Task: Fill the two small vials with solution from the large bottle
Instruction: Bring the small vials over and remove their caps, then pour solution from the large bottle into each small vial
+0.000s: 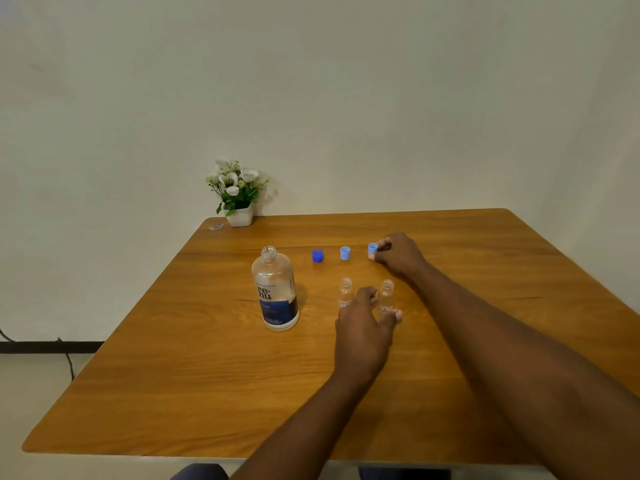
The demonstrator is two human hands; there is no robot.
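Observation:
The large clear bottle [276, 289] with a blue label stands uncapped on the wooden table [194, 375]. Two small clear vials stand open to its right: the left vial [345, 292] and the right vial [386, 294]. My left hand [363, 334] grips the right vial near its base, thumb and fingers around it. My right hand [398, 254] pinches a light blue cap [372, 248] at the table surface, further back. A second light blue cap [345, 253] and a dark blue cap [317, 256] sit in a row to its left.
A small white pot of white flowers [237, 194] stands at the table's far left corner, with a small scrap [216, 226] beside it. A wall rises just behind the table. A dark cable [67, 362] runs on the floor to the left.

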